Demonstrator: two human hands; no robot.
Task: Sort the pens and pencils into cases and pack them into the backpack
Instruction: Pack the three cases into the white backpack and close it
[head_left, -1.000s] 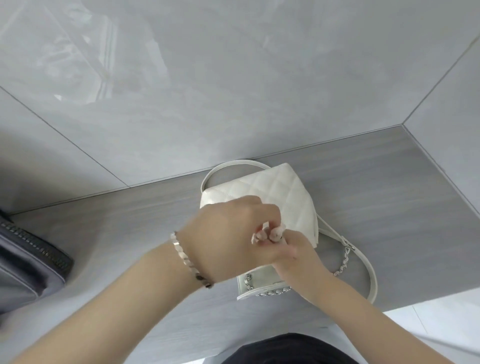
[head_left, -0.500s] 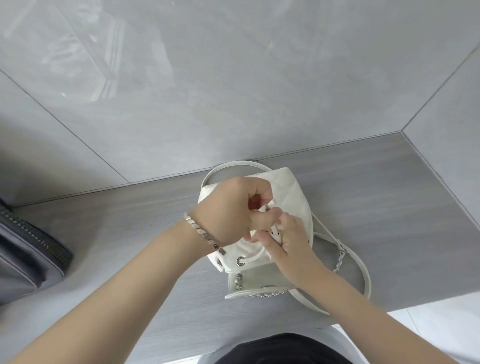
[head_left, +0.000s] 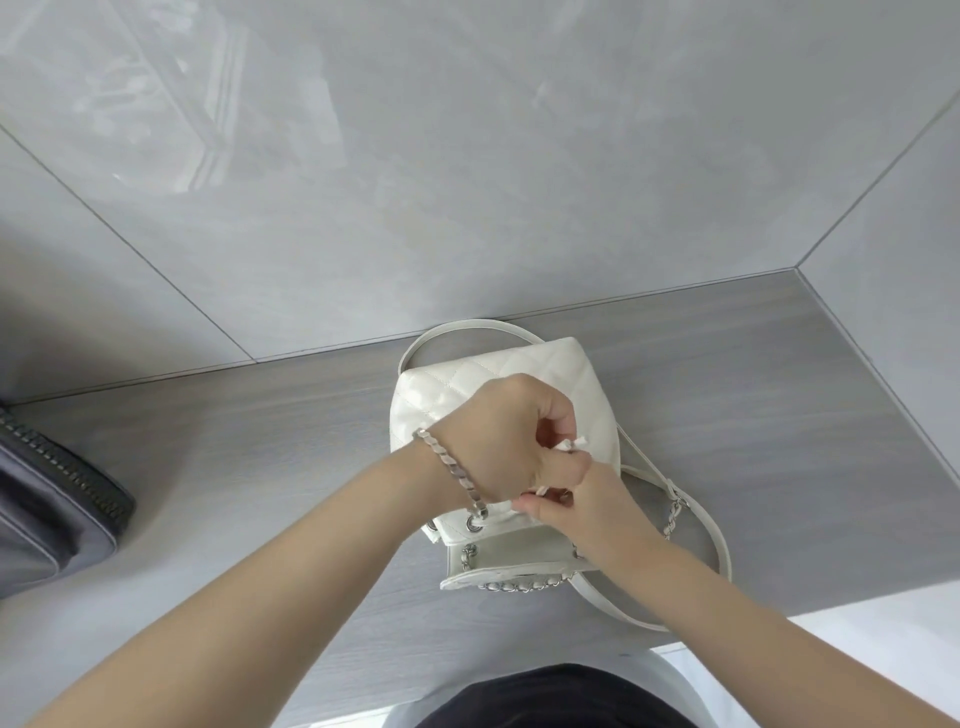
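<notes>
A small white quilted backpack (head_left: 498, 374) stands on the grey tabletop (head_left: 779, 415) against the wall. Its flap (head_left: 498, 564) with silver chain trim hangs open toward me. My left hand (head_left: 498, 436), with a silver bracelet at the wrist, is curled over the bag's mouth and pinches a white drawstring end (head_left: 574, 442). My right hand (head_left: 576, 499) pinches the cord at the gathered opening just below. No pens, pencils or cases are visible; the bag's inside is hidden by my hands.
A dark grey zippered bag (head_left: 47, 499) lies at the left edge of the table. White shoulder straps (head_left: 711, 535) with chain links loop out to the right of the backpack. Grey wall tiles (head_left: 467, 182) rise right behind.
Both hands have shifted from the flap area up onto the bag's mouth. The drawstring opening is now gathered, and the left hand has pulled a cord end out to the right.
</notes>
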